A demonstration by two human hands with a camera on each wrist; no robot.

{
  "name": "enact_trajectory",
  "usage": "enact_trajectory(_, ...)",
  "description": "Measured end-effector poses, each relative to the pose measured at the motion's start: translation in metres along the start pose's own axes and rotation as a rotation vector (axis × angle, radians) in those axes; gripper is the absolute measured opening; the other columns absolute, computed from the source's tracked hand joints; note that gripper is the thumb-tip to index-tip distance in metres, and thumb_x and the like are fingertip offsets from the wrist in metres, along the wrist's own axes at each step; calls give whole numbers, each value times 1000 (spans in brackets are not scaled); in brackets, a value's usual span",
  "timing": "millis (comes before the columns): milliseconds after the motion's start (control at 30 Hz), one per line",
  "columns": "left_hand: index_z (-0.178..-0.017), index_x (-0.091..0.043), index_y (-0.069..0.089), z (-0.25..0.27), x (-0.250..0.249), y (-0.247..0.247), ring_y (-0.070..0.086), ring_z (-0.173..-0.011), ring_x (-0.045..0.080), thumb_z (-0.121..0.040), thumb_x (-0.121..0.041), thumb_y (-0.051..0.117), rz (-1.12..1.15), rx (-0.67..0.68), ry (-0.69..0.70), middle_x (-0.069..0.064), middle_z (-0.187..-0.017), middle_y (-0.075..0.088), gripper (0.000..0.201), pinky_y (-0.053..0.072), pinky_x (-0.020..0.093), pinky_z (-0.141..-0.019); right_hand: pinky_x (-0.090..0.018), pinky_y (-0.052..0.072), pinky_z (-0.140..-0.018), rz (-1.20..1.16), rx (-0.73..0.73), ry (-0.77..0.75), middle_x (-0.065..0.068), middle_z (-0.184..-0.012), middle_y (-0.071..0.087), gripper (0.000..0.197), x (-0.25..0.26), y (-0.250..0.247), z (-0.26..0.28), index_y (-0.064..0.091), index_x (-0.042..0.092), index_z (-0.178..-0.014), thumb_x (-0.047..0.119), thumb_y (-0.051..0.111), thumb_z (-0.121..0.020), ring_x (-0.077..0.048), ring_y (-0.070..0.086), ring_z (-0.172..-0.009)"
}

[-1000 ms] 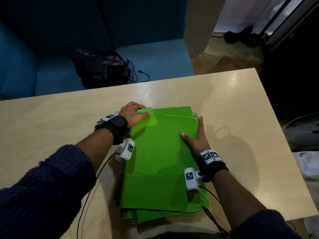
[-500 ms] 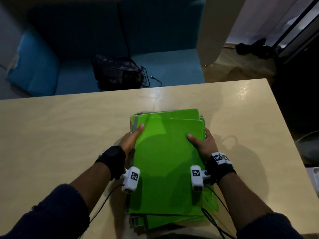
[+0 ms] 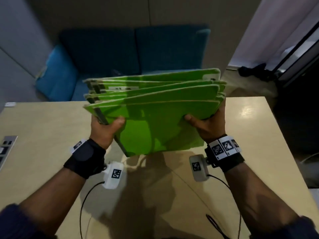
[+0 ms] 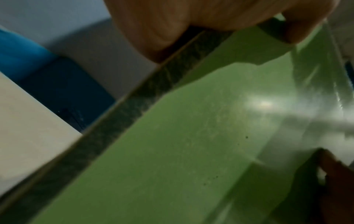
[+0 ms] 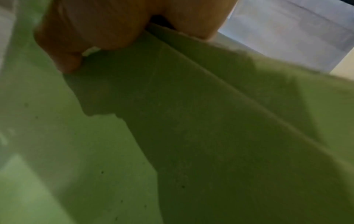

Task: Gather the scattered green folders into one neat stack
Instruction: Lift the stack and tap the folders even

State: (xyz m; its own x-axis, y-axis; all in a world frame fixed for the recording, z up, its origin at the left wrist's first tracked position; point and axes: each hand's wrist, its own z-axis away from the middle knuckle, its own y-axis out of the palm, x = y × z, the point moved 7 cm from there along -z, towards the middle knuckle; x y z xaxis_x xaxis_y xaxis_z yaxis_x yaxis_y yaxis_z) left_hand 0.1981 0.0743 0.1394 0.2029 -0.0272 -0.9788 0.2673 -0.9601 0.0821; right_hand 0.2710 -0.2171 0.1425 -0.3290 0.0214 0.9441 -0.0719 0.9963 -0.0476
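Several green folders [image 3: 155, 118] are held together as one bundle, raised on end above the pale wooden table [image 3: 43, 135], their top edges fanned and uneven. My left hand [image 3: 103, 128] grips the bundle's left edge, thumb on the front cover. My right hand [image 3: 208, 125] grips the right edge the same way. The left wrist view shows the green folders [image 4: 191, 144] close up with my left hand [image 4: 191, 19] around the dark spine. In the right wrist view the green folders [image 5: 191, 136] fill the frame under my right hand [image 5: 107, 27].
A blue sofa [image 3: 134, 54] stands beyond the table's far edge. A metal socket panel [image 3: 6, 149] is set into the table at the far left. Dark floor and a glass door frame [image 3: 293, 54] lie to the right. Wrist camera cables [image 3: 82, 204] trail over the near table.
The folder pile lay flat on the table with my hands squaring its sides. Now both hands have lifted it and tipped it upright on its near edge, and my head has tilted up.
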Motion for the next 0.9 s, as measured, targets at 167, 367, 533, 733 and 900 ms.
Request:
enact_trajectory(167, -143, -17, 26, 21, 19, -11, 55, -124, 14, -67, -52, 82, -125, 78, 70, 8, -136, 58, 101, 46, 31, -103, -8, 46, -89, 79, 215, 216, -3, -125, 56, 122, -38, 6, 33, 38, -5, -136, 76, 76, -53, 10, 54, -108)
enact_trajectory(367, -149, -21, 21, 20, -6, 0, 33, -131, 52, -75, -44, 78, -284, 208, 421, 27, -149, 18, 95, 34, 63, -106, -46, 46, -104, -134, 99, 156, -4, -140, 49, 88, -12, 1, 36, 30, 30, -149, 59, 71, -76, -23, 51, -127)
enact_trajectory(533, -114, 3, 41, 20, -22, 7, 42, -120, 52, -81, -31, 74, -398, 152, 600, 27, -132, 29, 58, 38, 68, -100, -54, 47, -100, -152, -166, 235, 0, -119, 69, 47, 12, 13, 21, 68, 42, -112, 69, 66, -74, -23, 62, -116)
enact_trajectory(733, -106, -32, 68, 11, -27, 10, 43, -124, 44, -94, -51, 51, -318, 63, 447, 25, -135, 41, 29, 41, 43, -105, -48, 49, -100, -150, -286, 333, 3, -111, 71, 43, 3, 16, 9, 63, 38, -118, 21, 61, -79, -16, 65, -102)
enact_trajectory(900, -118, -29, 64, -1, -15, 1, 55, -120, 21, -89, -24, 55, -10, -171, 164, 10, -129, 59, 31, 41, 34, -106, -43, 46, -104, -236, -361, 448, 4, -114, 73, 55, -5, 18, -4, 62, 20, -130, 5, 55, -78, -18, 63, -115)
